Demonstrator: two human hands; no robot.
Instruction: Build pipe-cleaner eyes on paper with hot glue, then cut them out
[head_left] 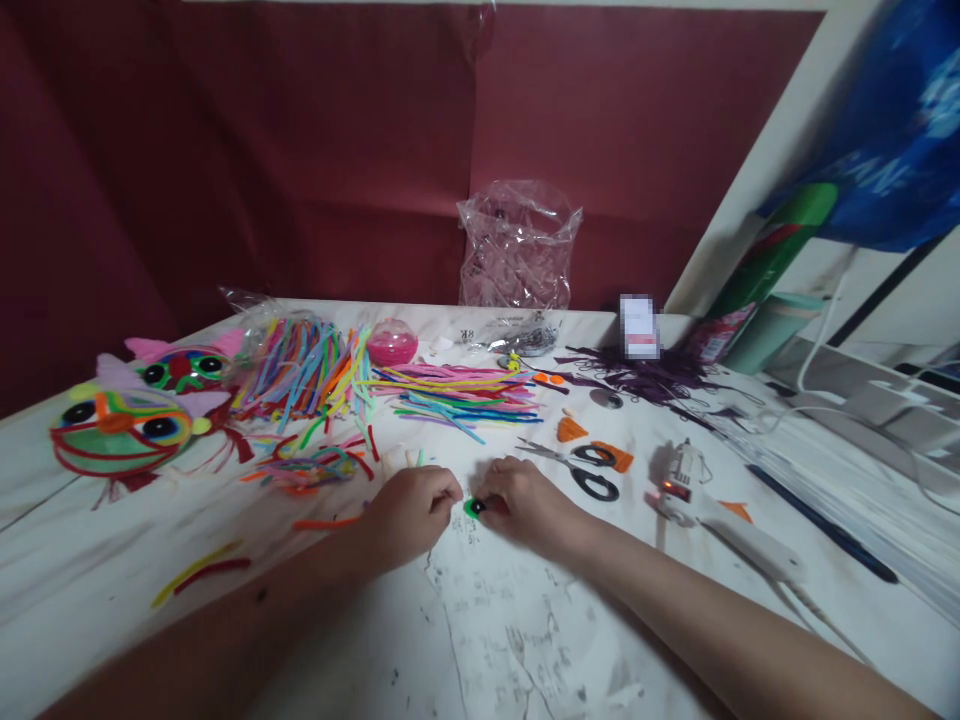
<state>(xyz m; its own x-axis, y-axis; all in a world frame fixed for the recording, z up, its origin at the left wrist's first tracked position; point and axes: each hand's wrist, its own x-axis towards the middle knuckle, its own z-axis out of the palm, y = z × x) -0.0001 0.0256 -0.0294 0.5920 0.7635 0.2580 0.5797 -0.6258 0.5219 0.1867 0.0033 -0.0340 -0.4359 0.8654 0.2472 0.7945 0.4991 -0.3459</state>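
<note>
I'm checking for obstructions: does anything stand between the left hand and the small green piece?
Nothing visible does: only a gap of white surface separates the left hand from the green piece, beside the right hand.

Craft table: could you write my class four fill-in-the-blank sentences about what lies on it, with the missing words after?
1. The scissors have ____ handles.
2. The piece by the right hand is black and ____.
3. The glue gun lies to the person's ____.
4. The triangle beyond the scissors is ____.

Missing words: black; green; right; orange.
</note>
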